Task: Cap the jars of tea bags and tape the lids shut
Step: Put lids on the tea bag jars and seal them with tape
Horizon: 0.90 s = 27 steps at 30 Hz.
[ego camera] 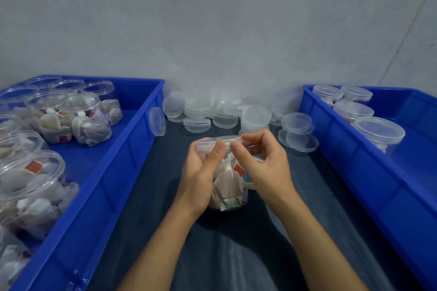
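Observation:
A clear plastic jar (229, 186) packed with tea bags stands on the dark cloth in the middle. A clear lid (221, 141) sits on its top. My left hand (201, 177) wraps around the jar's left side, thumb up against the lid's rim. My right hand (264, 165) is curled at the jar's right side, thumb and fingers at the lid's edge. A pale ring, possibly a tape roll (252, 186), shows partly behind my right palm.
A blue bin (132, 139) on the left holds several uncapped jars of tea bags (89, 123). A blue bin (350, 168) on the right holds several capped jars (378, 132). Several loose clear lids (256, 117) lie piled along the wall behind the jar.

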{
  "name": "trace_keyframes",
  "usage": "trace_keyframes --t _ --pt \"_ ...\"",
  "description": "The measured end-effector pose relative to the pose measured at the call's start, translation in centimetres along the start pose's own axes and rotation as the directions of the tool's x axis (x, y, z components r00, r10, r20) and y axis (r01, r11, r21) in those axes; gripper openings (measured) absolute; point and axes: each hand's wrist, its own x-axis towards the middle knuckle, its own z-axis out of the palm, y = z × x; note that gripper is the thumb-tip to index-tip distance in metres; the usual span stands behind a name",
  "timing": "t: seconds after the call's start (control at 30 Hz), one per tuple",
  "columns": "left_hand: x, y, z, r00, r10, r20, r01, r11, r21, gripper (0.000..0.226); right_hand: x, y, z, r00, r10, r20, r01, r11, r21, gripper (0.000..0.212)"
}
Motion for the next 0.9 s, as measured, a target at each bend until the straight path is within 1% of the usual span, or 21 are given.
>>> trace_keyframes --t 0.07,0.23,0.37,0.47,0.67,0.77,0.83,0.9 --pt "0.04 -0.01 -0.02 1.000 0.007 -0.003 -0.007 1.000 -0.007 0.053 0.09 0.04 -0.19 1.000 0.007 0.003 -0.007 1.000 0.001 0.017" --pt "0.02 -0.02 -0.24 1.000 0.021 -0.003 -0.021 1.000 -0.010 0.065 -0.02 0.01 -0.25 1.000 0.011 0.002 -0.011 1.000 0.009 0.008" --pt "0.09 -0.17 -0.30 0.999 0.036 -0.011 -0.036 0.999 0.018 0.069 -0.16 -0.07 0.03 1.000 0.027 -0.016 -0.027 0.999 0.027 0.015" --pt "0.08 -0.22 -0.44 0.999 0.053 -0.014 -0.052 0.997 0.061 0.067 -0.28 -0.18 0.31 0.999 -0.005 -0.034 0.004 1.000 -0.006 0.018" --pt "0.06 -0.16 -0.75 0.998 0.061 0.001 -0.060 0.981 0.185 0.065 -0.26 -0.01 0.16 0.999 -0.029 -0.021 0.029 0.999 -0.019 0.013" --pt "0.00 -0.19 -0.77 0.997 0.077 0.003 -0.076 0.975 0.209 0.065 -0.26 0.01 0.24 1.000 -0.016 -0.012 0.016 1.000 -0.021 0.010" --pt "-0.13 -0.20 -0.86 0.996 0.087 0.030 -0.092 0.971 0.221 0.062 -0.21 0.11 0.16 1.000 -0.020 -0.021 0.020 1.000 -0.007 0.008" --pt "-0.29 -0.23 -0.87 0.994 0.089 0.068 -0.102 0.967 0.233 0.061 -0.20 0.15 -0.07 0.999 -0.024 -0.026 0.024 1.000 -0.006 0.017"
